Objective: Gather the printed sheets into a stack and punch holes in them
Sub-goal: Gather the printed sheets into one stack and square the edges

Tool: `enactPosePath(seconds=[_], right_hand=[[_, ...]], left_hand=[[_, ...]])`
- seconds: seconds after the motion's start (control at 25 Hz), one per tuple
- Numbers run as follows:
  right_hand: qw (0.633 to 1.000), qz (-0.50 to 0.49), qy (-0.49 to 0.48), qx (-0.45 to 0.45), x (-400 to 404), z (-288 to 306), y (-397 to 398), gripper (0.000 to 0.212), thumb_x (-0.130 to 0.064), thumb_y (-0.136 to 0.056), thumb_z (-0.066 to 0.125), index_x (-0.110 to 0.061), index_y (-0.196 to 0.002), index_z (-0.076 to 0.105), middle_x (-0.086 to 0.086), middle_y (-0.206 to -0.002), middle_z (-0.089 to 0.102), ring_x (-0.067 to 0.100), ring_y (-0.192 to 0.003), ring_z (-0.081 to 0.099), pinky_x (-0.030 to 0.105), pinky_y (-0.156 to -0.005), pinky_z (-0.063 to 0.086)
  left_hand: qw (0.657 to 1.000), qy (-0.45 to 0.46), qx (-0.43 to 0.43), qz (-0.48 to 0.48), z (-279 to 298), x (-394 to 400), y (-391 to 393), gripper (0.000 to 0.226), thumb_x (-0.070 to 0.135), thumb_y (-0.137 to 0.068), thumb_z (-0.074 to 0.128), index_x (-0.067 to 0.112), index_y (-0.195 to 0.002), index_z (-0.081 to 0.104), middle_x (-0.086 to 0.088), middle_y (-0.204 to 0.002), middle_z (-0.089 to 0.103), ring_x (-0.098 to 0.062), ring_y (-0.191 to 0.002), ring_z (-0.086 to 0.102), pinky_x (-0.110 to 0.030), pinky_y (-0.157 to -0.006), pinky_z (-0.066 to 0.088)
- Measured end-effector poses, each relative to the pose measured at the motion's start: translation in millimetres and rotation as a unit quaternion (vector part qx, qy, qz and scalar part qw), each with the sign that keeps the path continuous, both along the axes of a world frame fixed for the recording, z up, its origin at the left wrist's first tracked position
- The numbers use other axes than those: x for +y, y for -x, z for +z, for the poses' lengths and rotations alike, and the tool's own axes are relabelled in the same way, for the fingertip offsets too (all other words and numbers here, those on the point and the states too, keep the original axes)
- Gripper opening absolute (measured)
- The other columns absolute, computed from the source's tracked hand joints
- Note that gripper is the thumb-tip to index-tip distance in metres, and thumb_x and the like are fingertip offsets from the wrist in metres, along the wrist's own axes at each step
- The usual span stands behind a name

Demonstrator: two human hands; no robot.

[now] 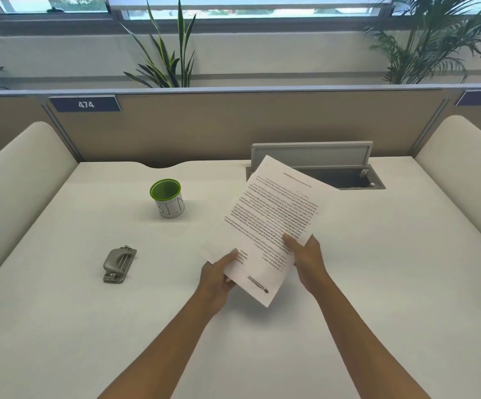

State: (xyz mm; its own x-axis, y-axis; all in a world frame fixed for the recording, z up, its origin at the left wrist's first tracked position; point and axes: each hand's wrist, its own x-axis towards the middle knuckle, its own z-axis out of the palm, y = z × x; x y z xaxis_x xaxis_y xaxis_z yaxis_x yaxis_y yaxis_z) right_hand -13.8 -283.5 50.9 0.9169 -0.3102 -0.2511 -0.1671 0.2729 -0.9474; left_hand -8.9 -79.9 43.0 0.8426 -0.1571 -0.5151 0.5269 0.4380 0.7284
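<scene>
The printed sheets [273, 217] are lifted off the white desk, tilted, with the text upside down to me. A second sheet's edge sticks out at the lower left of the bundle. My left hand [219, 276] grips the sheets' lower left edge, thumb on top. My right hand [305, 254] holds the lower right edge, thumb on the printed face. The grey hole punch [119, 265] lies on the desk to the left, well apart from both hands.
A white cup with a green rim [167, 198] stands behind the punch. An open cable hatch [334, 168] is set in the desk behind the sheets. A beige partition [233, 122] closes the back; padded dividers flank both sides.
</scene>
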Motion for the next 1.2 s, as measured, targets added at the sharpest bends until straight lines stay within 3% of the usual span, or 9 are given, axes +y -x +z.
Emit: enactPosePath(seconds=[0.12, 0.24, 0.4, 0.6, 0.76, 1.04, 1.2], right_hand=[[0.998, 0.044, 0.049, 0.002, -24, 2, 4, 0.039, -0.01, -0.097, 0.064, -0.012, -0.136, 0.06, 0.004, -0.129, 0.071, 0.026, -0.118, 0.068, 0.054, -0.104, 0.052], [0.992, 0.098, 0.079, 0.011, -33, 6, 4, 0.038, -0.012, -0.096, 0.065, -0.014, -0.134, 0.062, 0.002, -0.127, 0.073, 0.023, -0.113, 0.071, 0.051, -0.102, 0.054], [0.98, 0.153, 0.128, -0.002, -22, 8, 1, 0.032, -0.021, -0.097, 0.065, -0.019, -0.129, 0.066, -0.004, -0.12, 0.076, 0.018, -0.107, 0.074, 0.042, -0.093, 0.059], [0.979, 0.09, 0.18, -0.04, -10, 9, -3, 0.026, -0.024, -0.1, 0.06, -0.017, -0.124, 0.066, -0.001, -0.117, 0.075, 0.022, -0.105, 0.074, 0.042, -0.088, 0.061], [0.974, 0.04, 0.208, -0.081, -8, 12, -6, 0.024, -0.022, -0.102, 0.058, -0.011, -0.121, 0.068, 0.006, -0.112, 0.075, 0.024, -0.099, 0.072, 0.04, -0.082, 0.061], [0.971, 0.062, 0.219, -0.072, -7, -10, 2, 0.027, -0.024, -0.102, 0.056, -0.006, -0.119, 0.068, 0.01, -0.112, 0.075, 0.029, -0.103, 0.071, 0.043, -0.087, 0.06], [0.974, 0.068, 0.204, -0.068, -7, -18, 7, 0.026, -0.024, -0.102, 0.058, -0.008, -0.118, 0.07, 0.005, -0.109, 0.077, 0.022, -0.102, 0.073, 0.033, -0.085, 0.06]], left_hand=[[0.998, -0.018, 0.017, -0.061, 12, 36, -22, 0.05, 0.045, -0.093, 0.06, 0.012, -0.13, 0.066, -0.007, -0.12, 0.074, -0.024, -0.1, 0.069, -0.036, -0.076, 0.055], [0.986, -0.051, 0.005, -0.16, 22, 53, -40, 0.056, 0.059, -0.089, 0.057, 0.016, -0.121, 0.071, -0.003, -0.111, 0.075, -0.023, -0.092, 0.068, -0.035, -0.076, 0.049], [0.969, -0.079, -0.051, -0.23, 30, 32, -48, 0.046, 0.043, -0.092, 0.065, 0.018, -0.13, 0.067, -0.008, -0.125, 0.074, -0.029, -0.115, 0.07, -0.044, -0.099, 0.053], [0.974, -0.115, -0.12, -0.151, 27, 12, -49, 0.034, 0.021, -0.086, 0.078, 0.013, -0.119, 0.073, -0.01, -0.115, 0.078, -0.029, -0.101, 0.076, -0.04, -0.081, 0.062], [0.962, -0.151, -0.199, -0.112, 28, 6, -47, 0.016, 0.017, -0.084, 0.079, 0.027, -0.097, 0.082, -0.001, -0.104, 0.081, -0.015, -0.091, 0.077, -0.023, -0.072, 0.059], [0.961, -0.176, -0.188, -0.098, 7, 7, -37, 0.024, 0.015, -0.084, 0.081, 0.022, -0.107, 0.076, -0.002, -0.109, 0.08, -0.024, -0.107, 0.072, -0.026, -0.084, 0.057], [0.957, -0.192, -0.187, -0.111, 0, 7, -33, 0.024, 0.019, -0.085, 0.081, 0.024, -0.108, 0.076, 0.0, -0.11, 0.079, -0.021, -0.109, 0.07, -0.035, -0.096, 0.055]])
